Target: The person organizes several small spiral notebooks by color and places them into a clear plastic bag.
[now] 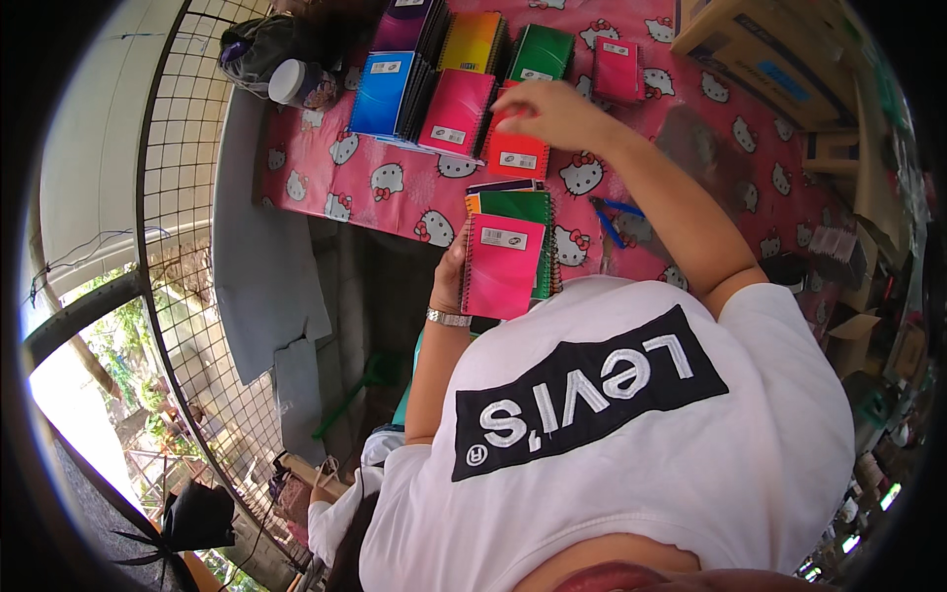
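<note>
My left hand (451, 274) grips a small bundle of spiral notebooks near my chest. A pink notebook (501, 271) lies on top, a green notebook (533, 207) shows beneath it, and orange and dark purple edges stick out at the far end. My right hand (545, 111) reaches across the table, its fingers bent round the upper part of a red notebook (520, 158); the fingertips are partly hidden. Close by stand stacks of notebooks: blue (382, 94), pink (459, 113), yellow (472, 42), purple (406, 25) and green (543, 54).
A separate pink notebook (619, 69) lies on the pink patterned tablecloth (385, 183). Blue-handled pliers or cutters (614, 219) rest right of the bundle. Cardboard boxes (769, 59) stand at the far right. A white-lidded jar (291, 84) and dark bag (261, 49) sit at the far left, near a wire grille (182, 197).
</note>
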The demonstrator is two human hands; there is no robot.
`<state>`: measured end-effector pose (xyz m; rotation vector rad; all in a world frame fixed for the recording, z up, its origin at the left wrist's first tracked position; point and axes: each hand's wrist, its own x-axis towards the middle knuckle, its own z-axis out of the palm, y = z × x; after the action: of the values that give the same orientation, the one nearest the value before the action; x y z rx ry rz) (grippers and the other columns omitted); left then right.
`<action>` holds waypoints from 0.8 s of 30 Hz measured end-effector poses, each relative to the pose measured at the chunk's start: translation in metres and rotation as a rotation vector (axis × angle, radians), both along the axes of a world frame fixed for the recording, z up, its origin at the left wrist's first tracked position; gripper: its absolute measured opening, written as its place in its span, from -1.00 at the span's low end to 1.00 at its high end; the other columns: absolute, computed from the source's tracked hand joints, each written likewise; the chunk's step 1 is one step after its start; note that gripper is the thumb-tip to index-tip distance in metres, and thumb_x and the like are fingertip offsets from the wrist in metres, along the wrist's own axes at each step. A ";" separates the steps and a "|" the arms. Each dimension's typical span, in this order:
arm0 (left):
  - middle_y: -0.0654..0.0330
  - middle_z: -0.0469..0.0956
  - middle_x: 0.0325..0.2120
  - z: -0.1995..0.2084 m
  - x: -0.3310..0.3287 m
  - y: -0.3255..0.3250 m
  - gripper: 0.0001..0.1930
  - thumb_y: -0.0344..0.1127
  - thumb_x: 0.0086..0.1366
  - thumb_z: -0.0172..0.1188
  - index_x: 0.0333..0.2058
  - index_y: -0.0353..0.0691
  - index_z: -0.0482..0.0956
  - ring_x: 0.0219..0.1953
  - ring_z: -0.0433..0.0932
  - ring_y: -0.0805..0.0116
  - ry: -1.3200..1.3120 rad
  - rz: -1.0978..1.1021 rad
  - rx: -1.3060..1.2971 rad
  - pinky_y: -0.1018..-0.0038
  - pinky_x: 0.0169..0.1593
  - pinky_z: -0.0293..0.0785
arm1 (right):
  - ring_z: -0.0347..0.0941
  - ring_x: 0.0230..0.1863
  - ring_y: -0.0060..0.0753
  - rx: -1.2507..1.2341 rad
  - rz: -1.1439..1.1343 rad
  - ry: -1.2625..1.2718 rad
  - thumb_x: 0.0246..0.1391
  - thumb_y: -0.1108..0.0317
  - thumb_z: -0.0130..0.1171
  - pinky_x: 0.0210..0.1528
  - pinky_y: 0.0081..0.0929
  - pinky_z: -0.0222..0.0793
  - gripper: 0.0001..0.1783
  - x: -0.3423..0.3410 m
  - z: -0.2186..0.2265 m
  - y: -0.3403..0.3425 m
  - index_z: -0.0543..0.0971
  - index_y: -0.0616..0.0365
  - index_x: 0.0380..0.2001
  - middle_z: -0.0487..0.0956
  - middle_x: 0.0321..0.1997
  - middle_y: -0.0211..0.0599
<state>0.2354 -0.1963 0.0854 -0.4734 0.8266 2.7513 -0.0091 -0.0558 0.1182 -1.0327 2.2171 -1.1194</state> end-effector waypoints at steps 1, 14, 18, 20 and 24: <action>-0.05 0.47 -0.01 0.008 0.000 0.000 -0.17 -0.08 -0.04 0.32 0.17 -0.37 0.23 0.02 0.51 0.09 -0.029 0.018 0.035 0.22 0.07 0.49 | 0.51 -0.20 -0.37 0.073 -0.121 0.078 0.00 0.16 0.28 -0.12 -0.43 0.43 -0.59 -0.009 -0.012 0.010 0.58 0.11 -0.09 0.57 -0.20 -0.24; -0.04 0.55 -0.14 -0.018 0.014 -0.017 -0.48 -0.34 0.08 0.15 0.05 -0.39 0.35 -0.17 0.61 0.06 -0.204 0.218 -0.132 0.15 -0.07 0.57 | 0.54 -0.17 -0.15 0.105 -0.702 0.217 -0.07 0.11 0.29 -0.08 -0.29 0.44 -0.56 -0.074 -0.081 0.057 0.60 0.15 -0.16 0.62 -0.25 -0.20; 0.03 0.54 -0.09 -0.008 0.006 -0.015 -0.48 -0.34 0.12 0.15 0.08 -0.33 0.34 -0.07 0.57 0.13 -0.226 0.229 -0.107 0.18 0.02 0.52 | 0.52 -0.07 -0.07 0.345 -1.005 0.224 -0.07 0.06 0.28 0.01 -0.24 0.42 -0.53 -0.131 -0.147 0.107 0.59 0.18 -0.16 0.62 -0.25 -0.09; 0.05 0.54 -0.09 -0.014 0.009 -0.015 -0.49 -0.32 0.13 0.15 0.07 -0.31 0.35 -0.06 0.56 0.13 -0.260 0.260 -0.066 0.16 0.03 0.51 | 0.53 -0.08 -0.06 0.389 -1.074 0.293 -0.06 -0.01 0.27 0.00 -0.23 0.42 -0.47 -0.132 -0.168 0.110 0.58 0.21 -0.16 0.62 -0.26 -0.08; 0.06 0.54 -0.08 -0.022 0.013 -0.017 -0.52 -0.28 0.15 0.16 0.05 -0.29 0.38 -0.06 0.56 0.12 -0.302 0.308 -0.067 0.14 0.04 0.49 | 0.52 -0.07 -0.08 0.028 -0.922 0.288 -0.06 -0.16 0.25 0.00 -0.23 0.41 -0.33 -0.122 -0.151 0.076 0.54 0.25 -0.14 0.61 -0.26 -0.04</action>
<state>0.2484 -0.2135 0.0630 -1.0813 0.8283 2.8187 -0.1312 0.0205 -0.0324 -0.0944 3.0429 -1.3183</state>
